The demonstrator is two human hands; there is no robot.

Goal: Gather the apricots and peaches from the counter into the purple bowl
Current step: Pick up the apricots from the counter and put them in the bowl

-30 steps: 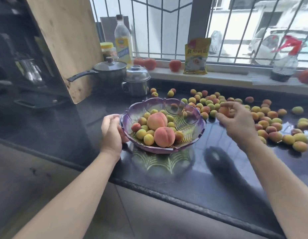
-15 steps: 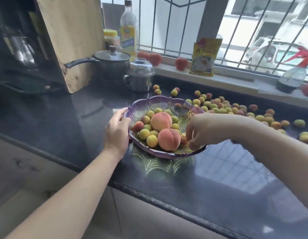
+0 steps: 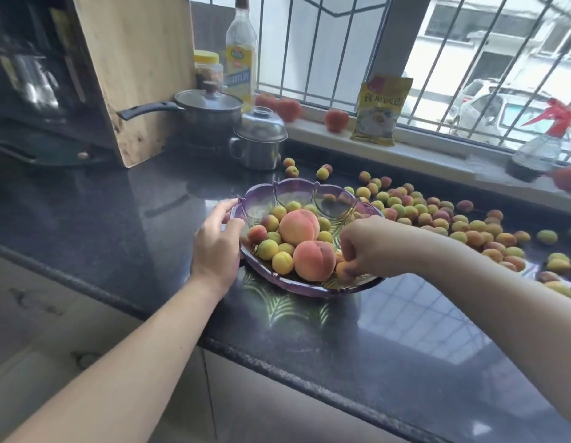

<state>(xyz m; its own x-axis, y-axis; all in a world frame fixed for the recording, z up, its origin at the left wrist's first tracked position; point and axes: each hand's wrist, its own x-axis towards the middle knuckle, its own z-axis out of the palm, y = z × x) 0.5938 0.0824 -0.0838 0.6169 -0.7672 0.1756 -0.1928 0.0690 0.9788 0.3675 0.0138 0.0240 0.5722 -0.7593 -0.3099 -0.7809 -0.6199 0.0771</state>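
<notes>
Inside purple bowl (image 3: 279,279): right hand (image 3: 367,247) pinches apricot (image 3: 344,271); left hand (image 3: 215,243) grips bowl rim.

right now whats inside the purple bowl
Two peaches and a dozen or so apricots lie in the bowl. The right hand pinches one more apricot over it and hides any fruit beneath.

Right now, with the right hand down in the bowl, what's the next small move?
Probably let go of the apricot: the right hand pinches it low inside the purple bowl, beside the near peach, while the left hand steadies the rim.
</notes>
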